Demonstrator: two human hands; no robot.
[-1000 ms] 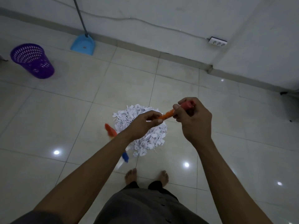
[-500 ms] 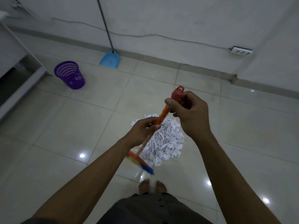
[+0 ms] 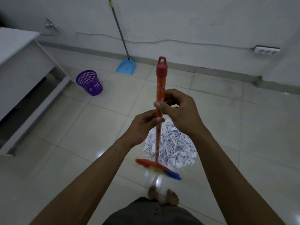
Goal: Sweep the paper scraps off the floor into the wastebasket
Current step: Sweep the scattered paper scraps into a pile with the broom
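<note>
Two hands: the left hand (image 3: 142, 127) and the right hand (image 3: 180, 114) both hold one broom (image 3: 160, 88), the right directly above the left and touching it.
Broom axis: the handle runs near upright, with its long axis from the red cap (image 3: 162, 67) above the fingers down to the broom head (image 3: 157, 168) far below them; the top leans slightly away from the person.
Broom head: red, yellow and blue bristles, blurred, set crosswise to the handle; contact with the floor (image 3: 97, 119) cannot be told.
Right hand fingers: curled closely round the orange handle, thumb laid across its near side.
Left hand fingers: bent, pinching the handle between thumb tip and fingers just under the right thumb.
Paper scraps (image 3: 175, 143): one white heap on the floor, below and beyond the left fingers, just behind the broom head.
Wastebasket (image 3: 90, 82): purple, perforated, upright, well to the left of the fingers and apart from the heap.
Dustpan (image 3: 125, 66): blue, on the floor against the wall (image 3: 194, 21), beyond the fingers, with its long handle leaning on the wall.
Feet (image 3: 164, 194): bare, below the broom head.
Power strip (image 3: 266, 51): white, at the wall base, up and to the right of the fingers.
</note>
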